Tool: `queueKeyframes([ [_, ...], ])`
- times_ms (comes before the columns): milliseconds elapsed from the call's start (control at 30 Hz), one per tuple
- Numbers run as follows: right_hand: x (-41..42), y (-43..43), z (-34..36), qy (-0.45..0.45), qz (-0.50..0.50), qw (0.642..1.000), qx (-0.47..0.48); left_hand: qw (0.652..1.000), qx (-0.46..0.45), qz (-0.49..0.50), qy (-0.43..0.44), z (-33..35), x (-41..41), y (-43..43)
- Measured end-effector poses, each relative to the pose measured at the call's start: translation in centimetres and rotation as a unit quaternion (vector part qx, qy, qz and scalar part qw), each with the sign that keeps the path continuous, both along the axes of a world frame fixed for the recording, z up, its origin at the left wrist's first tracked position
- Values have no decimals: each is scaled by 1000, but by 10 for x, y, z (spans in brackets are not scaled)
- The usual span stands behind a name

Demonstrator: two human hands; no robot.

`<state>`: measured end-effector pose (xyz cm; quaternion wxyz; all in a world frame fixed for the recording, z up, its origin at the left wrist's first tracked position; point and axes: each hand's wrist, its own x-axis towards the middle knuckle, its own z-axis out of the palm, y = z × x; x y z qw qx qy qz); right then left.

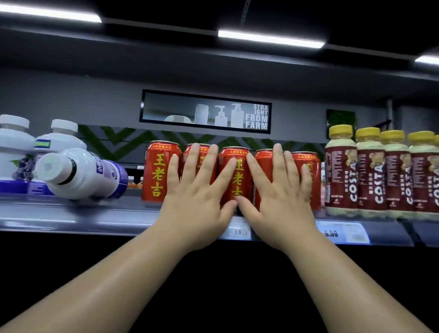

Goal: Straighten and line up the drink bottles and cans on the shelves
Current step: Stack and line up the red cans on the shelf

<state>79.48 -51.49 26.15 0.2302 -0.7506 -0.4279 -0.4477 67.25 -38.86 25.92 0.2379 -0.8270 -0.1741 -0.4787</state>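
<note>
Fingers (207,161) straight, we press left hand (195,205) and right hand (278,204) flat on upright red cans (158,174) at the shelf (33,211) front edge, gripping nothing.

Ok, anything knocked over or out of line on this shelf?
Yes: one white bottle with a purple label lies on its side left of the red cans, cap toward the camera, while the white bottles behind it stand upright. The cans and Costa bottles look orderly.

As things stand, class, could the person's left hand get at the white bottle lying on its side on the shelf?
Probably yes. The left hand rests flat on the red cans, holding nothing, and the toppled bottle lies left of them at the front of the shelf, nothing before it.
</note>
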Motion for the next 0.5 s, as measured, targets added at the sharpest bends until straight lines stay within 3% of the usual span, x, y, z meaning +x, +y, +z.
queueKeyframes([
  [500,2,-4,-4,-6,27,1000,-15,998,-35,42,-32,-8,-10,0],
])
